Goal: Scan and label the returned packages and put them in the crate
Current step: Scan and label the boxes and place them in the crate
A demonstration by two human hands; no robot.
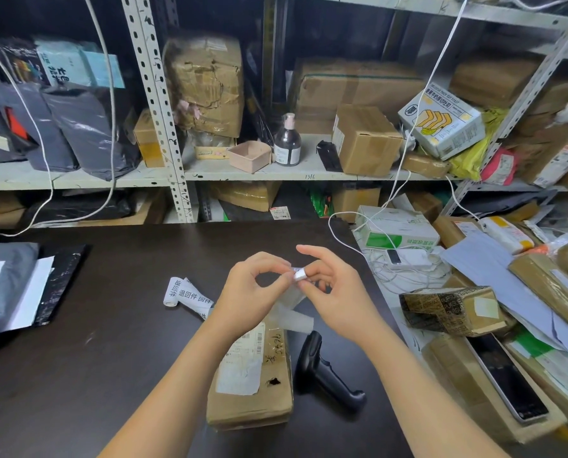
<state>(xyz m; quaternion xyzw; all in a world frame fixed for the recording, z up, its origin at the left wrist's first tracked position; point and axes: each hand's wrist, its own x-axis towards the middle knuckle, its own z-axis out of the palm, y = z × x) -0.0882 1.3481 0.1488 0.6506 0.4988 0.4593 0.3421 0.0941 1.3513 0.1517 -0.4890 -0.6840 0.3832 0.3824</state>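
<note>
A flat cardboard package (249,388) with a shipping label lies on the dark table (110,342) under my forearms. Above it my left hand (249,292) and my right hand (328,292) pinch a small curled label sticker (299,274) between their fingertips. A translucent backing strip (295,317) hangs down from the sticker toward the package. A curled strip of printed labels (185,294) rests on the table left of my left hand. The black handheld scanner (328,371) lies on the table just right of the package.
Grey and black mailer bags (11,292) sit at the table's left edge. Many cardboard parcels (451,310) and a phone (507,378) are heaped on the right, with a white charger and cables (404,259). Metal shelves (177,170) full of boxes stand behind the table.
</note>
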